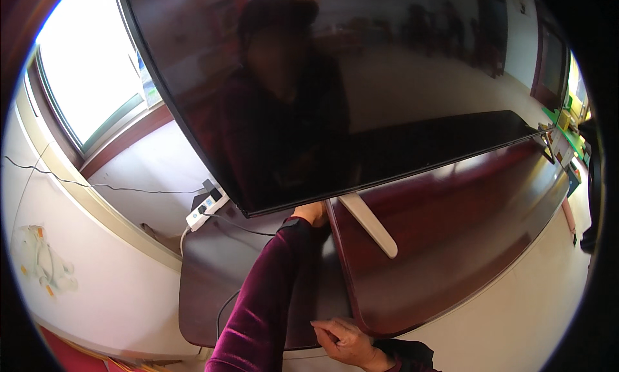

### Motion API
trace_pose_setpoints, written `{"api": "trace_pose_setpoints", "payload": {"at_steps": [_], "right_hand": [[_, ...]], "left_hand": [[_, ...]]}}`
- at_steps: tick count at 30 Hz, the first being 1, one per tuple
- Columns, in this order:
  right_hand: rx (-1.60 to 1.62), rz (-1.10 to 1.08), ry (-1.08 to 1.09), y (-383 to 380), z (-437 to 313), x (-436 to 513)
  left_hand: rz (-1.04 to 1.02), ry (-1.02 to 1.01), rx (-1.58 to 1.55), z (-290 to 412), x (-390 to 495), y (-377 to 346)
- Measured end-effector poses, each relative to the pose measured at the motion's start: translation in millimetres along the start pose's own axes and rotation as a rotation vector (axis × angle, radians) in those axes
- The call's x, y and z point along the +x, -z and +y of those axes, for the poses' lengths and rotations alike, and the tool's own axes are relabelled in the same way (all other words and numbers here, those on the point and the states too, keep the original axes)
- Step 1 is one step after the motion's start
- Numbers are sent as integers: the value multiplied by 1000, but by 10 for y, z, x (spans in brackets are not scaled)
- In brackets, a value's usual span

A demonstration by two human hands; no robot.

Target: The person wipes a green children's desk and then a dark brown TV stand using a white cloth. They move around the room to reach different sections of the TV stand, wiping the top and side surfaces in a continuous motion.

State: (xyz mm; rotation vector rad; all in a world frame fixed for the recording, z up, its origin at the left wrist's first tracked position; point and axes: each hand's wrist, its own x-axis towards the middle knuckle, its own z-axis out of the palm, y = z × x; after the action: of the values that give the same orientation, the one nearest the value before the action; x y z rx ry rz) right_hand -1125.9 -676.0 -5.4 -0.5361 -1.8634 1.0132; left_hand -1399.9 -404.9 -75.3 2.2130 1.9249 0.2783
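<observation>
My left hand (312, 213) reaches under the lower edge of a large flat-screen television (290, 144), beside the raised edge of a glossy dark-red wooden tabletop (435, 222). Its fingers are hidden behind the screen and the edge, so what they touch cannot be seen. A pale television stand foot (370, 225) rests on the tabletop to the right of that hand. Lower down, my right hand (349, 342) hovers near the front corner of the tabletop, its fingers loosely curled together with nothing visible in them. The dark screen reflects a person and the room.
A white power strip (207, 211) with plugs lies on the lower dark wooden surface (232, 270), at the wall. Its black cable (242, 224) runs toward my left forearm. A bright window (89, 67) is at the left. Another stand foot (547, 147) supports the screen's far right.
</observation>
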Motion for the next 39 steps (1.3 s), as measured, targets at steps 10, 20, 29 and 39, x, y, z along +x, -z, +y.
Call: {"api": "trace_pose_setpoints", "payload": {"at_steps": [10, 20, 29, 39], "right_hand": [[-109, -56, 181, -118, -89, -96], [-128, -143, 384, -285, -279, -311], [-206, -147, 404, -314, -212, -405], [-158, -135, 336, -282, -260, -245]], "left_hand": [[212, -447, 29, 732, -550, -88], [178, -511, -146, 1644, -2163, 51], [153, -133, 17, 931, -3329, 412], [138, 594, 51, 390, -2413, 237]]}}
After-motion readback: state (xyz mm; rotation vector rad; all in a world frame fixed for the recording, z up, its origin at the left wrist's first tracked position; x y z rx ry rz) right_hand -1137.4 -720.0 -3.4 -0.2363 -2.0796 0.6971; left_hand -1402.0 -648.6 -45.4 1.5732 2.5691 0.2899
